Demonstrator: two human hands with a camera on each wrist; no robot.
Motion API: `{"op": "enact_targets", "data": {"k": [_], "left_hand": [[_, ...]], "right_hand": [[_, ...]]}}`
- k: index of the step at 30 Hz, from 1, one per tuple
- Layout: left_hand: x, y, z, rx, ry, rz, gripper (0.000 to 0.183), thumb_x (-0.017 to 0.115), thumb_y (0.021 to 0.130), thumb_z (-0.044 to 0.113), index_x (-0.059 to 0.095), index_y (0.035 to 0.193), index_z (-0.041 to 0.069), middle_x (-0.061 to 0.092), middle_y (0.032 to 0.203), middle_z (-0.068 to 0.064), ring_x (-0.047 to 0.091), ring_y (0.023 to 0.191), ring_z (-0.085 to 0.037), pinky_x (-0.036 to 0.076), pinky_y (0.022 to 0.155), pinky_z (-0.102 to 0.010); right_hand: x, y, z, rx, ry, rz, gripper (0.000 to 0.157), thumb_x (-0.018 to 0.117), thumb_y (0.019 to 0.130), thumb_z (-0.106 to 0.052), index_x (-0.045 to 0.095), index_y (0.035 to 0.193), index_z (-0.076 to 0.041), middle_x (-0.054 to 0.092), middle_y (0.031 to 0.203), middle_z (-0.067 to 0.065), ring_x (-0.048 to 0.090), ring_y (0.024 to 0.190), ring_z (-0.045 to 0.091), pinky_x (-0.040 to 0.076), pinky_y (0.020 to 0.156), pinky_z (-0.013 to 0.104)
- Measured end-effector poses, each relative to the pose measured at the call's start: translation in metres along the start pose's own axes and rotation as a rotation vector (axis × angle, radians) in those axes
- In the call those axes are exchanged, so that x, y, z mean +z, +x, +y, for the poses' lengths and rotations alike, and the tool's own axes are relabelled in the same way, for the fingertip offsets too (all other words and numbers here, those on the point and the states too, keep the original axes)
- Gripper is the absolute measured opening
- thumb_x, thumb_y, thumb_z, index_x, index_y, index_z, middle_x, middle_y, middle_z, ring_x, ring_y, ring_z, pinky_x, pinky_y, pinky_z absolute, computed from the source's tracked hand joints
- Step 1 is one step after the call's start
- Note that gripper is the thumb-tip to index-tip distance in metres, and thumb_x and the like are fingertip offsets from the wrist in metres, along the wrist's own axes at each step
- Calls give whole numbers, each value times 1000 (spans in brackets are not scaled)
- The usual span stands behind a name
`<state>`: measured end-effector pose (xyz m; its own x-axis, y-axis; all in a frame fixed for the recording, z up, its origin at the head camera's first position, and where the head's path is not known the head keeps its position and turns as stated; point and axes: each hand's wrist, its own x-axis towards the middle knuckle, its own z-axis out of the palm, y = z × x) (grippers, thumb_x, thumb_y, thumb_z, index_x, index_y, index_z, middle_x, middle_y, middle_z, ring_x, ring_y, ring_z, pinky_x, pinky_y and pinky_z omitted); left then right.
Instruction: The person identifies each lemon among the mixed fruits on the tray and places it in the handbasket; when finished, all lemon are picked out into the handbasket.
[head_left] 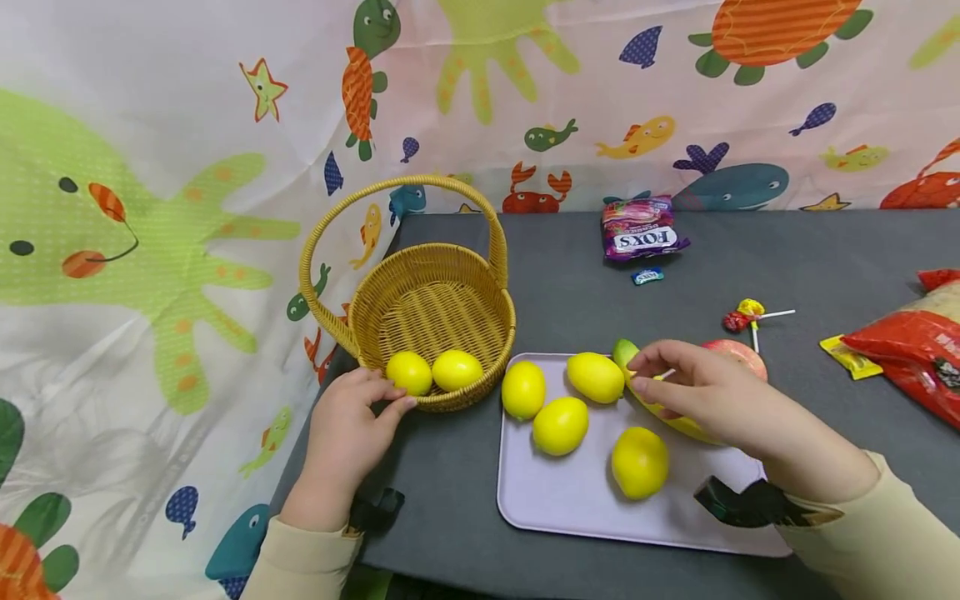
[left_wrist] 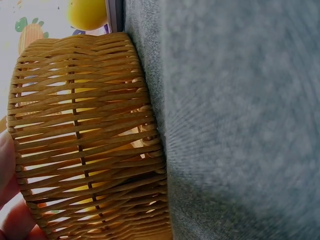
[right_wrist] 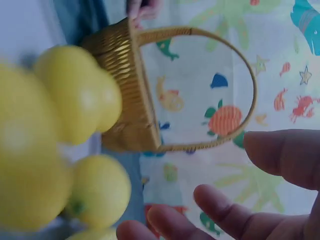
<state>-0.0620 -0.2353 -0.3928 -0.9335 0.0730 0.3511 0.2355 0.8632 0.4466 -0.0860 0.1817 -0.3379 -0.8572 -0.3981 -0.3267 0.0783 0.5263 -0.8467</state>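
My left hand (head_left: pixel 348 429) pinches the near rim of a round wicker basket (head_left: pixel 442 271) with a tall arched handle. Inside, against that rim, lie two lemons (head_left: pixel 409 372). The woven wall (left_wrist: pixel 90 140) fills much of the left wrist view, with fingers at its left edge. Over the lilac tray (head_left: pixel 555 508), my right hand (head_left: pixel 697 387) hovers with spread fingers, nothing between them. Several lemons (head_left: pixel 561 426) sit on the tray's left and middle. A banana (head_left: pixel 686 427) lies partly hidden under the right hand. In the right wrist view, lemons (right_wrist: pixel 100 190) loom beside the hand.
A pink-red round fruit (head_left: pixel 738 357) shows behind the right hand. Beyond are two lollipops (head_left: pixel 750 312), a purple Fox's candy bag (head_left: pixel 641 227) and a small wrapped candy (head_left: pixel 647 276). A red bag (head_left: pixel 918 350) lies far right. A printed curtain (head_left: pixel 480 92) borders the grey table.
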Motion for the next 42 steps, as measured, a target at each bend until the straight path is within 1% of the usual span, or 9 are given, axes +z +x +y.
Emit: {"op": "enact_targets", "data": {"k": [4,8,13,17,21,25,29,36,42], "left_hand": [[-3,-3,-3,-10,-1,7,17,92,75,21,80,83,12,70,91,-3,65,102,-29,52,90,-48],[-4,-4,-5,-5,0,25,18,93,74,20,80,82,11,69,89,-3,65,100,-28,52,88,-48],[-4,-3,-6,-6,6,37,18,93,73,20,80,82,11,69,88,-3,64,98,-28,52,86,-47],[-4,-1,-5,-11,7,31,18,92,74,22,80,82,11,68,89,-3,63,99,-28,52,87,-47],[-3,0,-3,-12,2,24,18,92,75,22,80,82,10,68,89,-4,63,99,-28,51,87,-47],[-3,0,-3,-7,4,23,18,92,75,21,80,82,10,68,89,-5,63,99,-29,51,87,-48],[-2,2,-2,0,8,21,19,92,75,22,80,83,10,68,89,-4,63,97,-28,51,86,-47],[-2,2,0,4,6,6,18,92,75,22,80,83,10,68,89,-4,63,96,-28,51,86,-47],[-1,1,2,-3,12,-9,19,91,76,24,80,83,11,69,91,-4,63,99,-28,51,87,-47]], "right_hand": [[7,-15,20,58,-42,28,50,65,98,-45,58,134,-11,61,127,12,61,104,25,58,80,36],[18,-19,34,98,17,17,56,67,96,-46,57,136,-9,62,130,11,64,104,24,60,81,37],[32,-14,46,101,110,-21,54,66,98,-40,56,138,-5,65,126,10,63,100,24,59,81,35],[41,-9,46,103,98,-40,50,67,98,-40,60,135,-9,65,120,9,60,97,24,57,80,36],[50,-8,39,75,-3,-42,42,68,96,-42,65,128,-17,66,115,4,59,100,23,54,81,35],[59,-10,33,8,-108,-53,35,69,95,-45,68,122,-23,66,111,-4,57,101,21,50,82,36],[66,-14,30,-63,-162,-98,30,69,95,-45,68,118,-26,64,105,-8,55,96,19,47,83,35],[70,-19,30,-65,-163,-193,37,78,88,-42,66,119,-27,63,112,-8,54,102,20,46,90,42],[69,-18,35,-55,-101,-267,45,87,79,-35,66,119,-28,63,115,-6,52,104,23,42,89,42]]}}
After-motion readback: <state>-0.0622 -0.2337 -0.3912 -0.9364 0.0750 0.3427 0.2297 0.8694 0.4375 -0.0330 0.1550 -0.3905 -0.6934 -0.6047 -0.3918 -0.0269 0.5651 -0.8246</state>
